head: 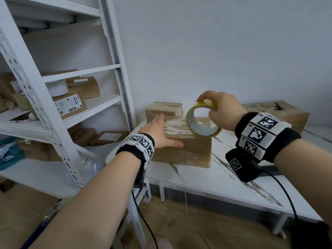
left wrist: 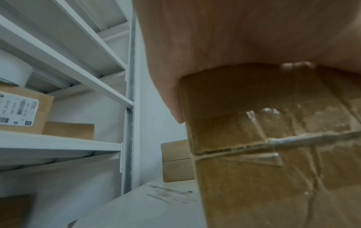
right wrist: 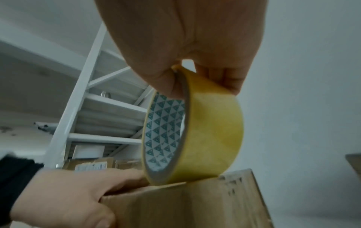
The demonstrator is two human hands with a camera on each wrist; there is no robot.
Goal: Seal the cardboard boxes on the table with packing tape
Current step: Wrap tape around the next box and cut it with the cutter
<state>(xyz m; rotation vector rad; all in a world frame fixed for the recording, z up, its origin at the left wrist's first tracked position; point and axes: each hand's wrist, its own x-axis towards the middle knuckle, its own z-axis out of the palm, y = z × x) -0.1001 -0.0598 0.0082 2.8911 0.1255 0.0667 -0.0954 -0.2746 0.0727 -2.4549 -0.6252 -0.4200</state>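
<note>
Shelving (head: 53, 97), white metal, stands left of the table (head: 215, 178) and carries several labelled cartons, too overlapped to count surely. On the marble-patterned table I count three cardboard piles: the near stack (head: 190, 150) of two flat boxes, a smaller box pile (head: 163, 109) behind it, and a wide box (head: 276, 112) at the far right.

The near stack's top box carries torn white label remnants and old clear tape. It looks stiff but light, likely to skid on the smooth table, so bracing it from above seems the sound hold.

The left hand (head: 159, 133) lies flat on that top box, fingers straight, thumb along its front edge.

One tape roll (head: 202, 121), yellow with a triangle-printed core, stands on edge, its lower rim meeting the top box's right part. The right hand (head: 221, 109) pinches its upper rim, thumb inside the core, fingers outside. The roll should be light and rigid. Its loose end is not visible.
</note>
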